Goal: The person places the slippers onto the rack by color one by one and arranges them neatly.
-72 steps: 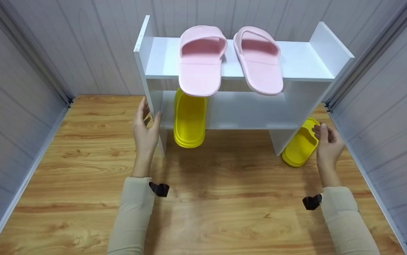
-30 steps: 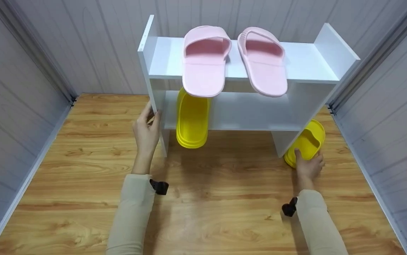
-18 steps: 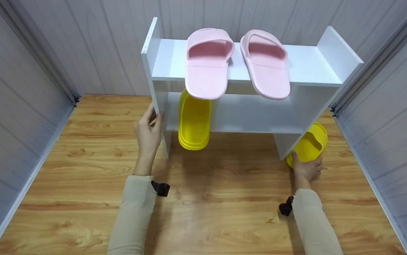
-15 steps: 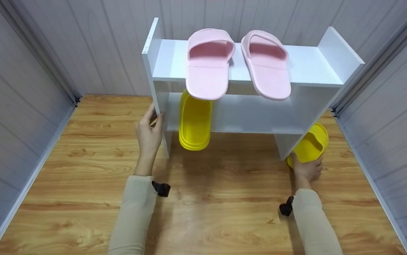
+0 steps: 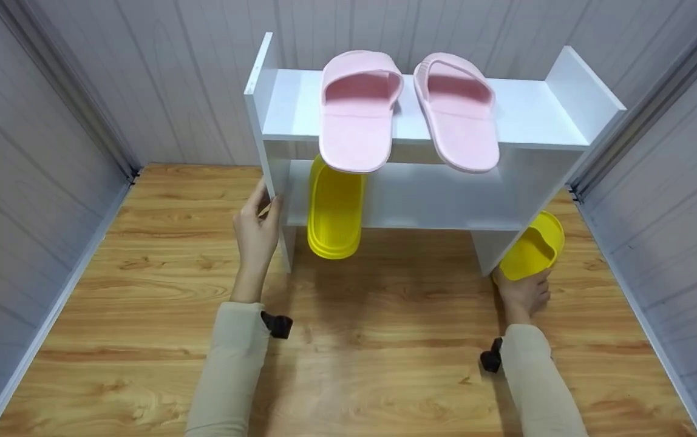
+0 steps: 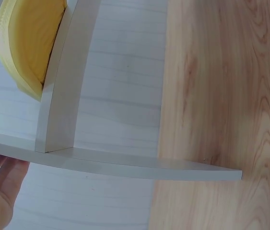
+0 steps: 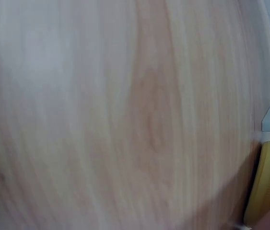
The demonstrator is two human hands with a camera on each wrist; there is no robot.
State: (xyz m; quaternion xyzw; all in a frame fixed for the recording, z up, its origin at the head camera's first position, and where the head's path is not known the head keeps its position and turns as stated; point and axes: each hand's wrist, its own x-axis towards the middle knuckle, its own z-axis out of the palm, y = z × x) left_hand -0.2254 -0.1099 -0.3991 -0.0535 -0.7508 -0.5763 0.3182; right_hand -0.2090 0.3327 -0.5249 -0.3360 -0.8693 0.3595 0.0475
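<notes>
My left hand (image 5: 256,233) grips the left side panel of a white two-tier shoe rack (image 5: 439,194); in the left wrist view the thumb lies on one face and the fingers (image 6: 10,175) on the other. Beside the rack's right leg, my right hand (image 5: 524,294) holds the near end of a yellow slipper (image 5: 533,249) on the floor. Part of that slipper (image 7: 264,187) shows at the right wrist view's edge, with a bit of thumb. Its match, another yellow slipper (image 5: 335,212), sits on the lower shelf at left, overhanging the front.
Two pink slippers, the left one (image 5: 357,115) and the right one (image 5: 461,115), stand on the top shelf with their heels past its front edge. Panelled walls (image 5: 39,121) enclose the wooden floor (image 5: 354,364) at the back and both sides.
Both hands started out loose: the left has taken hold of the rack's side panel, while the right has come down and left onto the yellow slipper's near end. The view has shifted slightly.
</notes>
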